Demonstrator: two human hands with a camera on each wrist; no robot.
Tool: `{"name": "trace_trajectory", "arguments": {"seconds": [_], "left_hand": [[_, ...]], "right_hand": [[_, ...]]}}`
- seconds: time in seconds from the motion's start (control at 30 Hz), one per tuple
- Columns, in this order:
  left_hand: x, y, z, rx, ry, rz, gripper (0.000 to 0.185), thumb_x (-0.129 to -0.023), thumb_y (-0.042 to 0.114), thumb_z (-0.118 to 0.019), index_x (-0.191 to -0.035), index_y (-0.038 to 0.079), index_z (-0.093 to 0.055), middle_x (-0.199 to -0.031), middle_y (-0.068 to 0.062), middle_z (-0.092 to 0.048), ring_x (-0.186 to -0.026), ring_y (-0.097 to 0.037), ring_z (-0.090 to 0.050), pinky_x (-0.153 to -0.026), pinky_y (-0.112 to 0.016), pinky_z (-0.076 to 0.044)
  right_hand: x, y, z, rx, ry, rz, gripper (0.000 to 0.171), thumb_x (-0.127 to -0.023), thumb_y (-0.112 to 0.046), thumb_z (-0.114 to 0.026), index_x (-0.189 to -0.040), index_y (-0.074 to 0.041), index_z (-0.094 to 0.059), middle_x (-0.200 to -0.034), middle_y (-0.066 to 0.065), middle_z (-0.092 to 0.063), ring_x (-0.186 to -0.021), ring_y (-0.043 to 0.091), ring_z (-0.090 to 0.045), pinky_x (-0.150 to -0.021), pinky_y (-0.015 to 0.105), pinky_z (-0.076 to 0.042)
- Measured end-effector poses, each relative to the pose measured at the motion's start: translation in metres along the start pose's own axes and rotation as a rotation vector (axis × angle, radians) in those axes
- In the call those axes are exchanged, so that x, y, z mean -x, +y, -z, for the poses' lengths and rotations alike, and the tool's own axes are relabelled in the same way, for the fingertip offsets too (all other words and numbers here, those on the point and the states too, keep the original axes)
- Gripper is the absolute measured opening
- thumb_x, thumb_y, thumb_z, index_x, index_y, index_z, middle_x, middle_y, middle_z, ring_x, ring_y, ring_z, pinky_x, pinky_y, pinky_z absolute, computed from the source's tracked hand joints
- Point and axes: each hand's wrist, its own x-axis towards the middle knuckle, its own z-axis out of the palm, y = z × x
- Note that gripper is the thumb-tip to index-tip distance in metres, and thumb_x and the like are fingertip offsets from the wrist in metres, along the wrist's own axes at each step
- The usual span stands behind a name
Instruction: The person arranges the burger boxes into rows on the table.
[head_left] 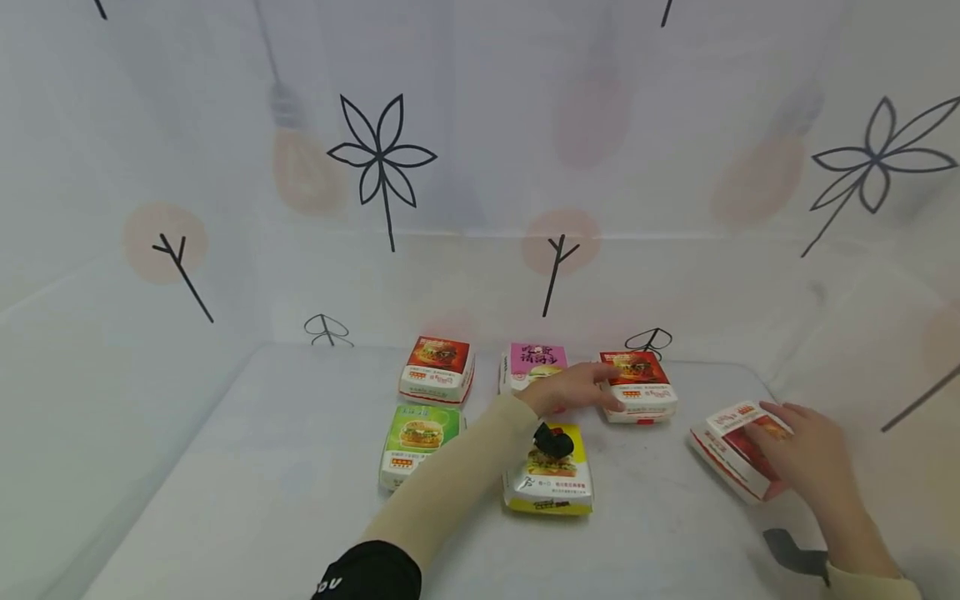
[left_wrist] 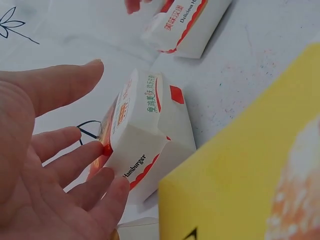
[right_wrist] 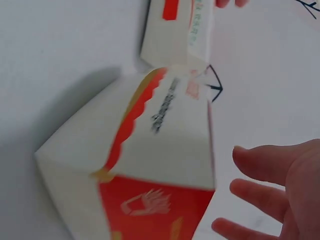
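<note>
My left hand [head_left: 570, 389] reaches across to a red and white hamburger box [head_left: 639, 387] at the back right. Its fingers are spread, the fingertips right at that box's left side; in the left wrist view they lie along the box [left_wrist: 142, 140], thumb held apart. At the far right my right hand [head_left: 813, 458] is over another red and white hamburger box [head_left: 738, 446], which sits at an angle. In the right wrist view the thumb and fingers [right_wrist: 260, 197] are extended beside this box [right_wrist: 160, 145], a gap showing between them.
A pink-topped box [head_left: 536, 358] is partly hidden behind my left hand. A yellow box [head_left: 551, 487] lies under my left wrist. Left of these are a red box [head_left: 437, 371] and a green box [head_left: 420, 433], the latter partly covered by my forearm. A patterned curtain [head_left: 480, 275] hangs behind the white table [head_left: 247, 500].
</note>
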Motion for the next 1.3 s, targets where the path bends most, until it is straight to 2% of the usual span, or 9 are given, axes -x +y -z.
{"name": "trace_trajectory", "arguments": {"seconds": [0.2, 0.4, 0.57, 0.63, 0.7, 0.8, 0.97, 1.2, 1.3], "left_hand": [[0.002, 0.003, -0.001, -0.006, 0.009, -0.001, 0.07, -0.089, 0.03, -0.076, -0.151, 0.022, -0.045, -0.151, 0.013, -0.044, -0.139, -0.008, -0.037, -0.115, -0.033, -0.03], [0.004, 0.005, -0.003, -0.023, 0.023, 0.027, 0.069, -0.089, 0.032, -0.076, -0.151, 0.026, -0.046, -0.151, 0.015, -0.043, -0.141, -0.01, -0.034, -0.116, -0.038, -0.029], [0.005, 0.006, -0.003, -0.022, 0.019, 0.044, 0.069, -0.089, 0.032, -0.076, -0.151, 0.027, -0.045, -0.151, 0.015, -0.043, -0.14, -0.01, -0.035, -0.115, -0.038, -0.03], [0.004, 0.006, -0.004, -0.02, 0.019, 0.047, 0.069, -0.089, 0.032, -0.076, -0.151, 0.028, -0.045, -0.151, 0.014, -0.043, -0.14, -0.01, -0.035, -0.115, -0.038, -0.031], [0.004, 0.005, -0.003, -0.026, 0.018, 0.041, 0.068, -0.089, 0.033, -0.075, -0.15, 0.028, -0.045, -0.151, 0.014, -0.043, -0.14, -0.011, -0.035, -0.115, -0.039, -0.031], [0.002, 0.005, -0.003, -0.032, 0.018, 0.031, 0.066, -0.091, 0.034, -0.073, -0.15, 0.027, -0.046, -0.151, 0.013, -0.044, -0.14, -0.011, -0.035, -0.115, -0.038, -0.031], [0.002, 0.006, -0.003, -0.051, 0.021, 0.033, 0.064, -0.092, 0.036, -0.071, -0.15, 0.027, -0.046, -0.151, 0.013, -0.044, -0.141, -0.011, -0.035, -0.115, -0.038, -0.031], [0.002, 0.006, -0.003, -0.058, 0.033, 0.029, 0.063, -0.093, 0.038, -0.07, -0.15, 0.026, -0.046, -0.152, 0.011, -0.043, -0.141, -0.012, -0.034, -0.115, -0.038, -0.03], [0.003, 0.007, -0.004, -0.061, 0.031, 0.029, 0.063, -0.094, 0.038, -0.068, -0.151, 0.026, -0.046, -0.152, 0.01, -0.042, -0.142, -0.013, -0.034, -0.115, -0.039, -0.03]], "right_hand": [[0.006, 0.019, 0.001, 0.05, -0.062, -0.05, 0.066, -0.102, -0.046, -0.049, -0.133, 0.012, -0.044, -0.129, 0.049, -0.034, -0.118, 0.063, -0.031, -0.096, 0.074, -0.027], [0.007, 0.024, 0.002, -0.055, -0.235, -0.192, 0.084, -0.099, -0.059, -0.046, -0.144, 0.011, -0.036, -0.133, 0.048, -0.033, -0.117, 0.063, -0.034, -0.085, 0.07, -0.04], [0.006, 0.029, -0.002, -0.161, -0.337, -0.29, 0.096, -0.095, -0.069, -0.044, -0.15, 0.008, -0.026, -0.139, 0.047, -0.028, -0.122, 0.062, -0.031, -0.084, 0.069, -0.042], [0.008, 0.031, -0.003, -0.194, -0.333, -0.295, 0.098, -0.094, -0.07, -0.045, -0.151, 0.007, -0.026, -0.138, 0.046, -0.03, -0.121, 0.061, -0.033, -0.082, 0.066, -0.044], [0.01, 0.03, -0.004, -0.217, -0.325, -0.287, 0.098, -0.093, -0.07, -0.046, -0.151, 0.007, -0.026, -0.132, 0.043, -0.039, -0.113, 0.056, -0.041, -0.074, 0.057, -0.049], [0.013, 0.025, -0.005, -0.22, -0.308, -0.267, 0.097, -0.093, -0.069, -0.047, -0.151, 0.006, -0.027, -0.125, 0.041, -0.045, -0.107, 0.051, -0.046, -0.069, 0.049, -0.047], [0.019, 0.011, -0.007, -0.228, -0.308, -0.268, 0.097, -0.093, -0.069, -0.05, -0.152, 0.005, -0.027, -0.132, 0.042, -0.039, -0.115, 0.055, -0.04, -0.075, 0.057, -0.046], [0.026, -0.009, -0.019, -0.204, -0.283, -0.269, 0.088, -0.096, -0.06, -0.054, -0.15, 0.006, -0.031, -0.128, 0.039, -0.041, -0.104, 0.047, -0.045, -0.069, 0.043, -0.05], [0.03, -0.017, -0.024, -0.196, -0.296, -0.311, 0.087, -0.096, -0.058, -0.056, -0.15, 0.005, -0.032, -0.134, 0.039, -0.036, -0.11, 0.051, -0.043, -0.075, 0.051, -0.053]]}}
